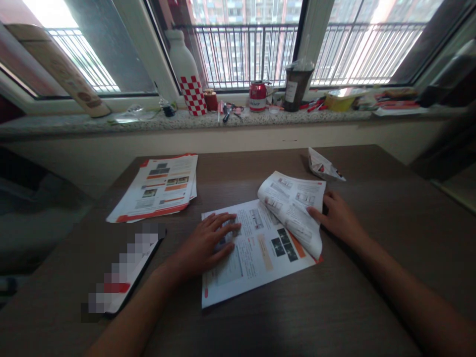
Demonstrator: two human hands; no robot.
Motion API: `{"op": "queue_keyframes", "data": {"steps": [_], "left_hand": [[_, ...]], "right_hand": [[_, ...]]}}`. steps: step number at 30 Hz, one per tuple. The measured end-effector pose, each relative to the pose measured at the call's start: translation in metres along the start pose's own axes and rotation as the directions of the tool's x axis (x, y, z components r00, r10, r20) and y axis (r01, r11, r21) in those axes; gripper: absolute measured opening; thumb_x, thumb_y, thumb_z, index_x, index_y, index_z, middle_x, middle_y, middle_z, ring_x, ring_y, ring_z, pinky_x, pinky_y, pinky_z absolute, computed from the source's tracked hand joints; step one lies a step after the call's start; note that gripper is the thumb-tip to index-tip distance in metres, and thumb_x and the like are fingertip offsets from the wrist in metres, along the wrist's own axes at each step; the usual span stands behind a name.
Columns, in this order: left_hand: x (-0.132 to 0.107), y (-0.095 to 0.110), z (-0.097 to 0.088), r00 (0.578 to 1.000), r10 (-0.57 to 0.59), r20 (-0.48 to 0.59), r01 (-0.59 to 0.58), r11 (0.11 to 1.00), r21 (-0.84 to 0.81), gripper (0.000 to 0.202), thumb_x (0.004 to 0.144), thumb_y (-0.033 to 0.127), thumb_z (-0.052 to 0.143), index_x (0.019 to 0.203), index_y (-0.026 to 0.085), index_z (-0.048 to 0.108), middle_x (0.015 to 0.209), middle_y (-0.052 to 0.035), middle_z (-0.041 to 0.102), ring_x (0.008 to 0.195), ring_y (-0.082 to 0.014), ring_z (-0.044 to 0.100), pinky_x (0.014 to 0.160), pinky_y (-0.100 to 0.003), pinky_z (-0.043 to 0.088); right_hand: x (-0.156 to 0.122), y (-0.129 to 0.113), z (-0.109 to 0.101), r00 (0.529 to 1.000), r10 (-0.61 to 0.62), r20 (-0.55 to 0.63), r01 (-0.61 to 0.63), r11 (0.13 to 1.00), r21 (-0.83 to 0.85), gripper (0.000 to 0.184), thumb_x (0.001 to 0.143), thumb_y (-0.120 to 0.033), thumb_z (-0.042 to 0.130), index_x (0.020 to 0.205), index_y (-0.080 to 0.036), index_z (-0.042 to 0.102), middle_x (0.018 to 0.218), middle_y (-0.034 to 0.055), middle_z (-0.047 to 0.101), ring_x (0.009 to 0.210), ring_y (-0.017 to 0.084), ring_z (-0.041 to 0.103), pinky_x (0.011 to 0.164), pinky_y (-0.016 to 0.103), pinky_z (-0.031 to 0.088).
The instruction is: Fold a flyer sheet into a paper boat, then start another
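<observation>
A printed sheet of paper (256,258) lies at a slant on the table, with text, dark photos and orange patches on it. My left hand (213,243) rests flat on its left part, fingers spread. The sheet's right side is lifted and curled over toward the left, showing a printed underside (293,198). My right hand (336,213) pinches the edge of this curled part between thumb and fingers. Whether one sheet or more lie under my left hand, I cannot tell. Beyond my right hand stands a folded paper boat (323,166) made of printed paper.
A stack of printed sheets (163,186) lies at the table's back left. A phone-like slab (126,272), partly pixelated, is left of my left forearm. On the windowsill (141,124) stand a checked bottle (191,89), a red can (258,96), a dark cup (297,87) and small items.
</observation>
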State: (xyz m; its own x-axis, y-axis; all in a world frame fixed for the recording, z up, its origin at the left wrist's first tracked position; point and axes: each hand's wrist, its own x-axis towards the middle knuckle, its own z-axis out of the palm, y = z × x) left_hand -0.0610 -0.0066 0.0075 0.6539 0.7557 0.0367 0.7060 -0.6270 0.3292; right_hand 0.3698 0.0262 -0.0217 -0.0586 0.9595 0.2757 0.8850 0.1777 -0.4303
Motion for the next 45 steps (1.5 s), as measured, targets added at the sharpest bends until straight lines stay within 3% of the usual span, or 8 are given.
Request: {"op": "queue_keyframes", "data": {"steps": [5,8,11,13,17,21,30,45], "left_hand": [[0.003,0.002,0.003,0.999,-0.011,-0.046,0.011,1.0,-0.005,0.046,0.103,0.039,0.063,0.148,0.036,0.055,0.16,-0.0038,0.048,0.145,-0.0337,0.044,0.122,-0.058,0.037],[0.006,0.005,0.005,0.998,-0.038,-0.055,0.039,0.999,0.024,0.051,0.105,0.043,0.059,0.154,0.035,0.048,0.158,-0.0051,0.05,0.141,-0.0336,0.046,0.119,-0.057,0.039],[0.008,0.009,0.008,0.994,-0.071,-0.082,0.077,0.995,0.067,0.055,0.106,0.047,0.056,0.158,0.035,0.043,0.155,-0.0066,0.051,0.139,-0.0346,0.046,0.119,-0.057,0.037],[0.009,0.011,0.011,0.993,-0.075,-0.088,0.084,0.992,0.099,0.056,0.105,0.049,0.057,0.158,0.036,0.044,0.154,-0.0071,0.051,0.14,-0.0353,0.045,0.12,-0.059,0.035],[0.008,0.012,0.015,0.995,-0.062,-0.073,0.071,0.989,0.128,0.057,0.105,0.048,0.055,0.16,0.036,0.042,0.158,-0.008,0.048,0.146,-0.036,0.042,0.124,-0.062,0.029],[0.008,0.009,0.017,0.999,-0.025,-0.046,0.029,0.995,0.092,0.06,0.106,0.046,0.054,0.163,0.039,0.036,0.171,-0.0051,0.034,0.155,-0.037,0.032,0.126,-0.066,0.021],[0.007,0.007,0.015,0.998,-0.046,-0.038,0.05,0.994,0.096,0.058,0.105,0.044,0.056,0.161,0.041,0.039,0.169,-0.0038,0.037,0.155,-0.0352,0.034,0.126,-0.066,0.021],[0.014,-0.005,0.014,0.955,-0.196,-0.224,0.219,0.972,0.083,0.057,0.101,0.047,0.059,0.153,0.029,0.047,0.15,-0.0137,0.052,0.137,-0.0388,0.049,0.115,-0.061,0.039]], "right_hand": [[-0.001,-0.009,-0.009,0.984,-0.009,-0.179,-0.012,0.994,-0.112,0.094,0.081,-0.05,0.081,0.16,-0.02,0.039,0.147,0.0242,0.045,0.126,0.047,0.056,0.105,0.065,0.049],[-0.002,-0.015,-0.017,0.981,-0.076,-0.177,0.034,0.973,-0.226,0.104,0.082,-0.045,0.082,0.167,-0.029,0.025,0.165,0.0205,0.03,0.142,0.053,0.041,0.113,0.072,0.039],[0.0,-0.015,-0.019,0.975,-0.199,-0.101,0.168,0.952,-0.255,0.093,0.09,-0.035,0.075,0.168,-0.032,0.025,0.176,0.011,0.014,0.157,0.049,0.021,0.123,0.071,0.027],[0.002,-0.011,-0.017,0.953,-0.302,0.003,0.297,0.936,-0.189,0.078,0.096,-0.025,0.064,0.166,-0.035,0.031,0.177,0.0046,0.017,0.16,0.04,0.018,0.126,0.067,0.026],[0.004,-0.008,-0.01,0.89,-0.416,0.186,0.419,0.908,0.029,0.061,0.101,-0.014,0.046,0.158,-0.036,0.047,0.171,0.0015,0.035,0.158,0.029,0.03,0.125,0.063,0.033],[0.0,-0.01,-0.01,0.846,-0.439,0.305,0.406,0.899,0.166,0.05,0.105,-0.024,0.046,0.153,-0.034,0.054,0.162,0.0056,0.05,0.151,0.028,0.045,0.122,0.06,0.039],[-0.016,-0.006,-0.025,0.928,-0.24,0.285,0.255,0.967,-0.018,0.054,0.11,-0.05,0.038,0.16,-0.031,0.047,0.16,0.0111,0.052,0.144,0.032,0.052,0.12,0.059,0.042],[-0.049,0.024,-0.031,0.965,-0.149,0.215,0.203,0.945,-0.256,0.059,0.105,-0.058,0.041,0.157,-0.031,0.051,0.162,0.0124,0.048,0.145,0.039,0.05,0.117,0.06,0.044]]}}
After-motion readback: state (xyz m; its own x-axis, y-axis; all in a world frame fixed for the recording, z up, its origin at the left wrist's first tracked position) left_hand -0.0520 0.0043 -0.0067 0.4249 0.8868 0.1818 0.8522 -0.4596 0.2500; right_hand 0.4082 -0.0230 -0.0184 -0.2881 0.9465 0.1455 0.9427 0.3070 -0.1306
